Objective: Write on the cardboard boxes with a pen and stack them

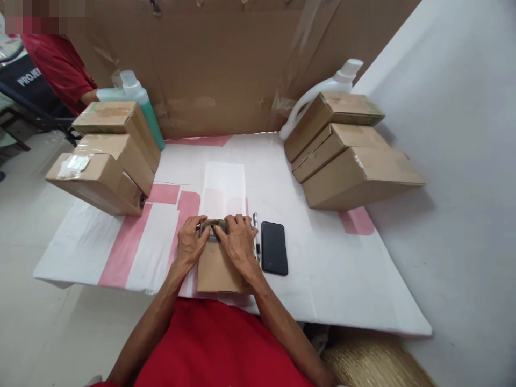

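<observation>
A small brown cardboard box (218, 269) lies at the near edge of the table, directly in front of me. My left hand (192, 240) grips its far left corner, fingers curled over the side and thumb pressed on top. On the far right part, my right hand (239, 240) holds the box in the same way. Both thumb tips nearly meet on a dark, shiny patch (220, 228) at the box's far end; its details are partly covered by my fingers. Just right of my right hand lies a pen (255, 226), beside a black phone (274, 248).
Cardboard boxes (100, 177) stand at the left with a green-liquid bottle (149, 110) behind. More boxes (355, 177) and a white jug (322, 88) stand at the right, near a wall (455, 161). A cardboard panel (217, 64) closes the back. A person's red sleeve (60, 67) shows far left.
</observation>
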A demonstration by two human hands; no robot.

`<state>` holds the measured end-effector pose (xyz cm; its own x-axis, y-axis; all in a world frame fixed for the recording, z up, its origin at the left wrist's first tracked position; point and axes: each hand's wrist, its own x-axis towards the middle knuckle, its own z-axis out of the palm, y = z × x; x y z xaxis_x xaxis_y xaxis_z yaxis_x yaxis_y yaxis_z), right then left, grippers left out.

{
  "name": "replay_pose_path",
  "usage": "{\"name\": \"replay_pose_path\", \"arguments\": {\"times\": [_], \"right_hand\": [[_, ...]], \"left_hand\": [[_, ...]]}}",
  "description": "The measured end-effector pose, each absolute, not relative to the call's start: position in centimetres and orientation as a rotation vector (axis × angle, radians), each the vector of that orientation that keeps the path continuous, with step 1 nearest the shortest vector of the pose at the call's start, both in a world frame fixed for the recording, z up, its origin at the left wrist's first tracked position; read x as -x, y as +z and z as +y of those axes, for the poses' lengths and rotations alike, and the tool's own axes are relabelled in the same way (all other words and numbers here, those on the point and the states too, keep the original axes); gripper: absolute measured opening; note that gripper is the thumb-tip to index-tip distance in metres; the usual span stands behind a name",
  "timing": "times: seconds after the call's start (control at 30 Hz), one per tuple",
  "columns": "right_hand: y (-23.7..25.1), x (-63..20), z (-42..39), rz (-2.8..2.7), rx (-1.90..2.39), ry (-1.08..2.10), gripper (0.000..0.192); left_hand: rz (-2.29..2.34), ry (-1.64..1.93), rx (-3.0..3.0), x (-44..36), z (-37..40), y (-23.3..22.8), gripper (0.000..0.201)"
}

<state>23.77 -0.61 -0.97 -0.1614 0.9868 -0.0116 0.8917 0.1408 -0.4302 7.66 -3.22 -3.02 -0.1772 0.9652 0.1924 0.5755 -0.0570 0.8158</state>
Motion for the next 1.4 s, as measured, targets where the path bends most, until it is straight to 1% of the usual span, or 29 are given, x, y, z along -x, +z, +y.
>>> {"name": "replay_pose_path", "arguments": {"times": [0.17,0.23,0.3,0.4,0.47,0.53,0.6,0.67,0.73,0.8,0.87,0.93,1.03,1.17,1.23,1.3,1.4], "right_hand": [[-1.3,-23.7,-1.0,-2.026,1.702,0.546,0.031],[-1.3,-24.5,-0.9,-1.918,1.628,0.532,0.035],[-1.2,-26.1,-0.8,-1.795,1.623,0.481,0.034],[-1.1,-29.4,-1.0,-1.727,1.862,0.506,0.028],[-1.1,-31.2,-1.4,-1.769,2.087,0.623,0.023],[-1.2,-31.8,-2.1,-1.827,2.197,0.718,0.021],[-1.2,-31.5,-2.6,-1.815,2.11,0.747,0.024],[-1.1,-30.5,-2.8,-1.74,1.91,0.706,0.027],[-1.0,-29.2,-2.8,-1.696,1.744,0.614,0.028],[-0.9,-28.0,-2.7,-1.729,1.721,0.545,0.036],[-0.9,-26.8,-2.7,-1.777,1.802,0.545,0.05],[-1.0,-25.8,-3.0,-1.794,1.891,0.549,0.062],[-1.4,-24.6,-3.6,-1.802,1.943,0.497,0.067],[-1.6,-25.1,-3.7,-1.807,1.855,0.497,0.063],[-1.5,-26.7,-3.2,-1.777,1.817,0.56,0.055],[-1.3,-28.6,-2.7,-1.758,1.926,0.635,0.041],[-1.0,-30.9,-2.3,-1.861,2.217,0.729,0.032]], "left_hand": [[1.749,1.055,-1.774,-7.4,-2.6,-2.0,0.03],[1.747,1.024,-1.816,-7.4,-2.2,-1.9,0.026],[1.742,1.011,-1.842,-7.4,-1.9,-2.0,0.022],[1.737,1.019,-1.851,-7.3,-1.7,-2.5,0.022],[1.741,1.038,-1.84,-7.2,-1.7,-2.7,0.022],[1.732,1.075,-1.799,-7.2,-1.8,-2.9,0.022],[1.717,1.109,-1.748,-7.2,-1.9,-2.9,0.023],[1.704,1.12,-1.721,-7.1,-2.2,-2.9,0.026],[1.685,1.135,-1.64,-7.2,-2.7,-3.1,0.036],[1.653,1.16,-1.465,-7.4,-3.4,-3.5,0.051],[1.614,1.166,-1.276,-7.8,-4.1,-4.0,0.064],[1.585,1.159,-1.165,-8.3,-4.6,-4.5,0.068],[1.59,1.17,-1.091,-8.9,-4.9,-4.7,0.066],[1.645,1.13,-1.086,-9.2,-4.8,-4.6,0.067],[1.665,1.118,-1.097,-9.1,-4.7,-4.7,0.067],[1.671,1.121,-1.1,-9.0,-4.8,-4.9,0.067],[1.662,1.138,-1.099,-8.7,-4.9,-5.1,0.065]]}}
